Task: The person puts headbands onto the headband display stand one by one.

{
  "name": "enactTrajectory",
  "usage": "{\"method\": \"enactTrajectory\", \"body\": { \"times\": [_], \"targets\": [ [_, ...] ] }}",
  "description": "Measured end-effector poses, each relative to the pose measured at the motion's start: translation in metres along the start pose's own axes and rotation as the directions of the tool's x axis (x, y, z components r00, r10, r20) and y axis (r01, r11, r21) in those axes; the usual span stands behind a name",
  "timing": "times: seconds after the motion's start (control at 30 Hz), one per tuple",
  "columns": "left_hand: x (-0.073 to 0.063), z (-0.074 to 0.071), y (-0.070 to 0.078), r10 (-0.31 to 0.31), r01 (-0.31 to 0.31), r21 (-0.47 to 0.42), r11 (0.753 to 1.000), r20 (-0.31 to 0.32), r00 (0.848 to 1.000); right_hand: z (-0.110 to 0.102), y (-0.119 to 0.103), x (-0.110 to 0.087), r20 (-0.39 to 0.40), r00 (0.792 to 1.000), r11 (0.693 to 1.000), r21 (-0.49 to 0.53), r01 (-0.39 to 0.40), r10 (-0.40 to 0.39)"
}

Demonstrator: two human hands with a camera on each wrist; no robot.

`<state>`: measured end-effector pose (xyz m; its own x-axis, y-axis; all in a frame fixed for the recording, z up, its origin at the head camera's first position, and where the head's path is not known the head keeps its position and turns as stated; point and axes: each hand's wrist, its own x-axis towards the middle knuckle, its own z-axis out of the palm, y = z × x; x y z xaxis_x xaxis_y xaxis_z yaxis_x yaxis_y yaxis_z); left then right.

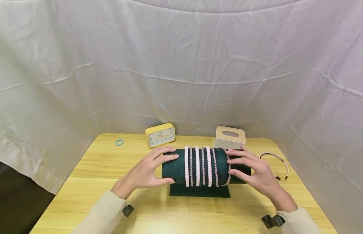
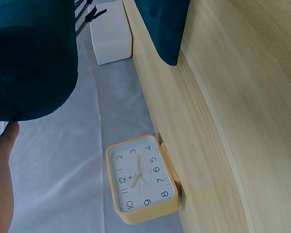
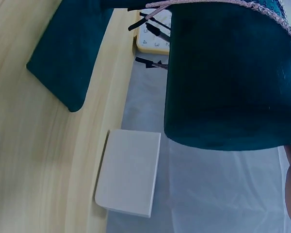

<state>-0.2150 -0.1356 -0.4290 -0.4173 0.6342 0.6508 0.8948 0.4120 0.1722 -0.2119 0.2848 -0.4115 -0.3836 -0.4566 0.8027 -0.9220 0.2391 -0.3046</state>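
Note:
A dark green velvet roll stand (image 1: pixel 174 170) stands in mid-table in the head view. Several headbands circle it, plush pale pink (image 1: pixel 209 167) alternating with thin braided ones (image 1: pixel 203 167). The rightmost braided headband (image 1: pixel 229 175) bows out to the right, its far part hidden. My left hand (image 1: pixel 147 167) holds the roll's left end, fingers over the top and thumb in front. With fingers above and thumb lower in front, my right hand (image 1: pixel 254 167) holds the rightmost headband against the roll. Dark headband tips (image 3: pixel 148 63) stick out under the roll in the right wrist view.
A yellow alarm clock (image 1: pixel 161 136) and a white tissue box with a wooden lid (image 1: pixel 230 136) stand along the back edge. At the back left lies a light blue ring (image 1: pixel 119 142). Another pink headband (image 1: pixel 282 159) lies right of the stand. Pale curtains (image 1: pixel 199 65) surround the table.

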Motion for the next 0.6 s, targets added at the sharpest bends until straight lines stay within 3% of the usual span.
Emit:
{"method": "enactTrajectory", "body": {
  "times": [0.6],
  "targets": [
    [0.0,0.0002,-0.0007,0.007,-0.007,-0.005,1.0,-0.011,1.0,0.0043,-0.0001,0.0023,-0.014,1.0,1.0,-0.005,0.028,-0.028]
  ]
}}
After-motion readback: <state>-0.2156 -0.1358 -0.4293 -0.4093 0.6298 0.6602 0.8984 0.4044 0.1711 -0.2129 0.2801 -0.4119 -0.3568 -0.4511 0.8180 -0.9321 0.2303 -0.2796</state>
